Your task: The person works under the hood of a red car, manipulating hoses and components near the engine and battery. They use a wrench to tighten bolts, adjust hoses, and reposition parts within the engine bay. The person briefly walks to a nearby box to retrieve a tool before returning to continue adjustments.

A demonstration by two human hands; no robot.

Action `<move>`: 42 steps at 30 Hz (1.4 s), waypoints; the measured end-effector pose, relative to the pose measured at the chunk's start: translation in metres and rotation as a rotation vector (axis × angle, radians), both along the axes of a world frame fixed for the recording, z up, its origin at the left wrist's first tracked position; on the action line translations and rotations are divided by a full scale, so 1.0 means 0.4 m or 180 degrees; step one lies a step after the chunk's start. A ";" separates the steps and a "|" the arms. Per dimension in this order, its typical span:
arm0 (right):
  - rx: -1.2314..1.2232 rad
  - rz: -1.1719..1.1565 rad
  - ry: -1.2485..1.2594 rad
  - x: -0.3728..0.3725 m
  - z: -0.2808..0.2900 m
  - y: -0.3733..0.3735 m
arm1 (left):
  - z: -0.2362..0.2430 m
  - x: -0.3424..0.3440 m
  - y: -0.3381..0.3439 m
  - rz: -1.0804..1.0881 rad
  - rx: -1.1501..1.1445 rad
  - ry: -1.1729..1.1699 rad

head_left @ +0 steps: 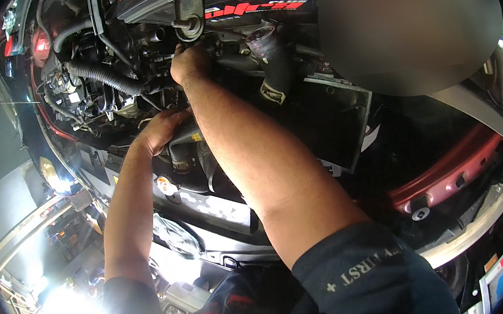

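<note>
In the engine bay, my left hand (pixel 162 132) is closed over a black hose (pixel 183 157) with a yellow label; some fingertips are hidden behind my right forearm. My right hand (pixel 190 65) reaches farther in, fingers curled just below a metal bracket (pixel 188 6) with a round fitting; what they hold is hidden. A ribbed hose (pixel 106 75) runs to the left of it, and a wide upright black hose (pixel 269 65) stands to the right.
A dark battery tray (pixel 329 129) and red body panel (pixel 439 173) lie rightward, and a radiator cap (pixel 166 184) sits below my hands. A metal frame (pixel 18 230) and bright light are at lower left. A blurred oval covers the upper right.
</note>
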State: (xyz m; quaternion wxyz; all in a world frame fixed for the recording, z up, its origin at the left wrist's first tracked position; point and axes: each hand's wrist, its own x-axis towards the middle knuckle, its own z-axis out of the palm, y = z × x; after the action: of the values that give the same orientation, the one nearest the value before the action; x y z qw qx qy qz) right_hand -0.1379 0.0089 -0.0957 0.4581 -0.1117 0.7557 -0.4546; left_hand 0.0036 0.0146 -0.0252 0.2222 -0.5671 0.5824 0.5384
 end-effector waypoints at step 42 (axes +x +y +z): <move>-0.0639 -0.0409 0.0272 0.017 -0.038 -0.023 | -0.027 -0.019 0.024 -0.0769 -0.0770 -0.0534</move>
State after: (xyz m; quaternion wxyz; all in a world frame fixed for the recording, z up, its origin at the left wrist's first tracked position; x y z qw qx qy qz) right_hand -0.1310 -0.0004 -0.1108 0.3819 -0.1275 0.7308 -0.5513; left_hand -0.0039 0.0243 -0.0360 0.2631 -0.5586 0.6862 0.3846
